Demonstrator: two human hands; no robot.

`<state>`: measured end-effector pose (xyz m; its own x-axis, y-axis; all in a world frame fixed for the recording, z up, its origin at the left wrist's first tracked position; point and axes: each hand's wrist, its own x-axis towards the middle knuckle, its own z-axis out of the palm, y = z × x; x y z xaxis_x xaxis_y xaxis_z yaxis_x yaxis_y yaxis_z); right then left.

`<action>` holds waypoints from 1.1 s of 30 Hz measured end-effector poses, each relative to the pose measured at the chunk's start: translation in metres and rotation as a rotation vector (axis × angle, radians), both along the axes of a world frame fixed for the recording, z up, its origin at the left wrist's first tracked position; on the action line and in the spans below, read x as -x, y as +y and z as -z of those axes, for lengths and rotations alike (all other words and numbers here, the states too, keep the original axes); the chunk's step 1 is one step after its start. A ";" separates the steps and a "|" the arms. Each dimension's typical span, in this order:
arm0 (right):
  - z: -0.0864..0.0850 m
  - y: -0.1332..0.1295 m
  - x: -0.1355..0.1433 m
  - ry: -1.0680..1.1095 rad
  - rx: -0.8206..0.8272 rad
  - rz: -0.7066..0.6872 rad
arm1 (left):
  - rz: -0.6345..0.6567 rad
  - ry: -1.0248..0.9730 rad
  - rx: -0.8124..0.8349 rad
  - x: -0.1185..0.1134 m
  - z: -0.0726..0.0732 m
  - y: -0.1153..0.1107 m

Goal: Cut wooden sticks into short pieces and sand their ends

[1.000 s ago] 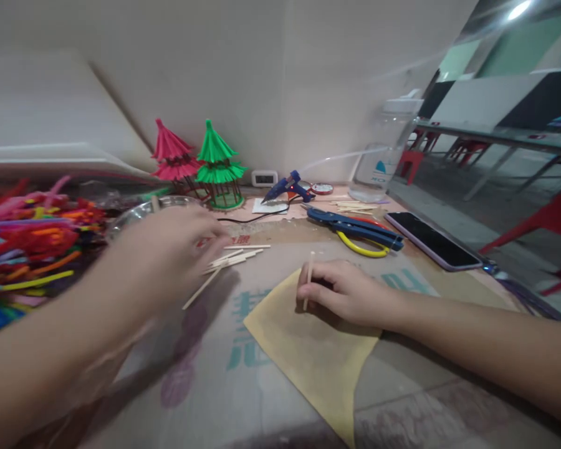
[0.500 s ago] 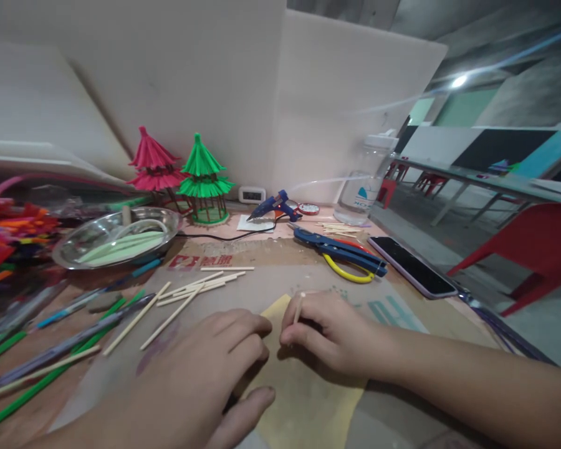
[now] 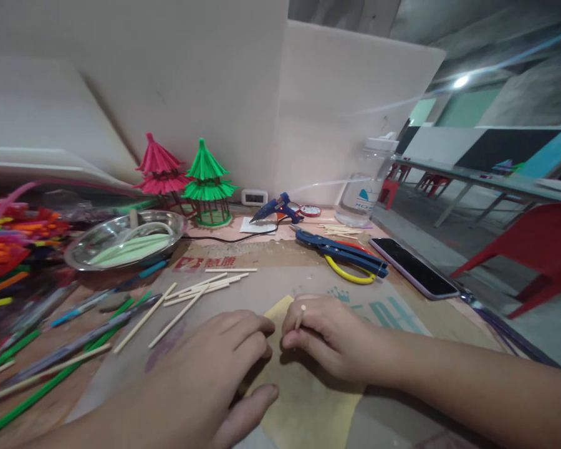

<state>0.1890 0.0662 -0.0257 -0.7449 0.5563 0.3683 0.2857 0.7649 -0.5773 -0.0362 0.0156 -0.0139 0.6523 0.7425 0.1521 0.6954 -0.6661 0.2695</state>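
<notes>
A yellow sheet (image 3: 308,405) lies on the covered table between my hands. My right hand (image 3: 331,337) pinches a short wooden stick (image 3: 300,316) between thumb and fingers above the sheet's upper part. My left hand (image 3: 224,374) rests palm down at the sheet's left edge, thumb apart from the curved fingers, with nothing visible in it. Beyond my left hand lie several loose wooden sticks (image 3: 182,315). At the back stand a green pagoda-like model (image 3: 210,181) and a pink one (image 3: 158,165).
Pliers with yellow and red handles (image 3: 341,252), a phone (image 3: 414,268), a glue gun (image 3: 275,209) and a water bottle (image 3: 362,187) are beyond my right hand. A metal dish (image 3: 126,240), pens and colourful pipe cleaners (image 3: 4,243) occupy the left side. Red chairs (image 3: 537,249) stand at the right.
The view has shifted slightly, moving the models and dish a little right in the picture. The stick in my right hand has tilted slightly; both hands stay almost in place.
</notes>
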 end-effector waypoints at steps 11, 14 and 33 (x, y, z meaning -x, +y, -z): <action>0.001 0.002 -0.003 -0.003 0.005 -0.102 | 0.022 0.020 -0.047 0.001 0.001 -0.001; 0.002 0.003 -0.004 0.027 0.024 -0.101 | 0.020 0.028 -0.045 0.001 0.002 -0.001; -0.004 0.010 -0.006 0.191 0.680 -0.114 | 0.033 0.054 -0.110 0.000 -0.001 0.004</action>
<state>0.1947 0.0764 -0.0216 -0.7691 0.6315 0.0980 0.0713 0.2371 -0.9689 -0.0361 0.0195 -0.0132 0.6852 0.7016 0.1954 0.6845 -0.7121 0.1564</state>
